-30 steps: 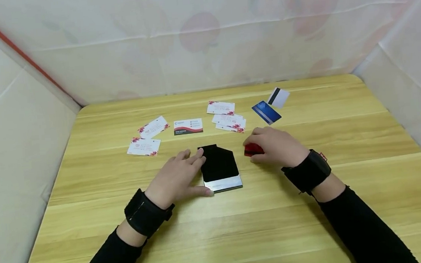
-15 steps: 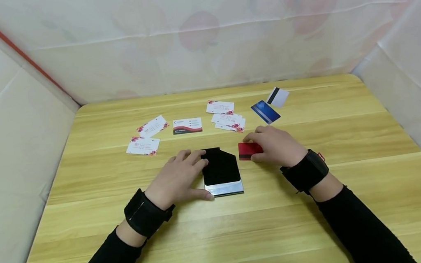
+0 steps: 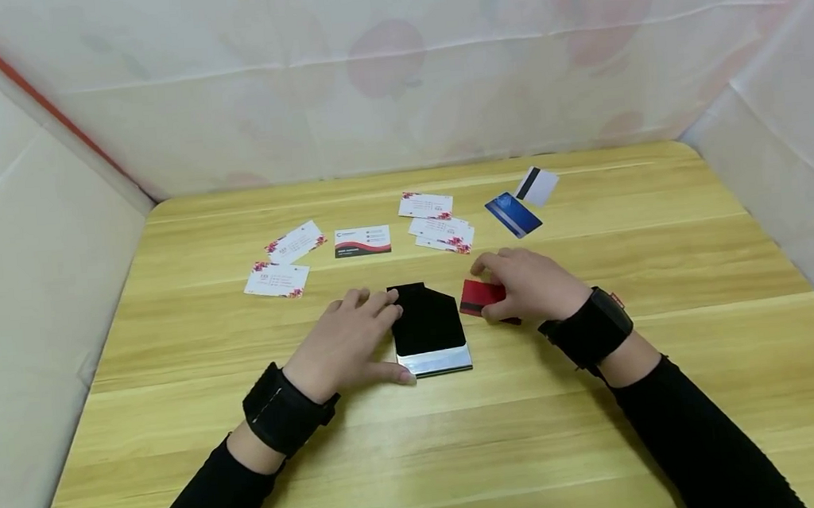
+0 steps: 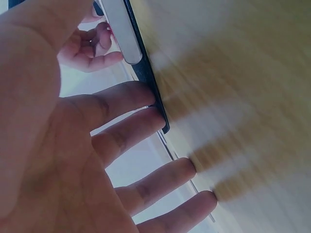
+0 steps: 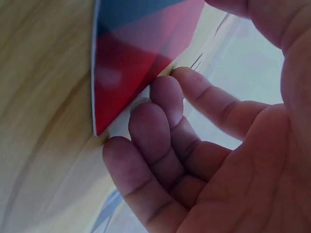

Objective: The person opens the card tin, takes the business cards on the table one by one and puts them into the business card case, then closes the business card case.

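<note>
A flat black card holder (image 3: 426,320) with a silvery strip along its near end lies on the table in the head view. At its left side is my left hand (image 3: 345,342), fingers fairly straight and spread. Index and middle fingertips (image 4: 155,116) touch the holder's edge, and the thumb reaches its near left corner. Just right of the holder, my right hand (image 3: 534,284) pinches a red card (image 3: 477,292) with a black stripe, thumb on the near side. The red card (image 5: 131,68) looks tilted in the right wrist view, with curled fingers at its edge. Part of it is hidden under the hand.
Two floral white cards (image 3: 276,279) lie at the left, beside a red-and-black-striped business card (image 3: 362,241). More floral cards (image 3: 441,231) overlap behind the holder. A blue card (image 3: 513,214) and a white striped card (image 3: 538,186) lie at the back right, near the curtain wall (image 3: 396,119).
The red card has come out from under my right hand, shifted left toward the holder and turned slightly. The holder has slid a little nearer and right. My left hand has barely moved.
</note>
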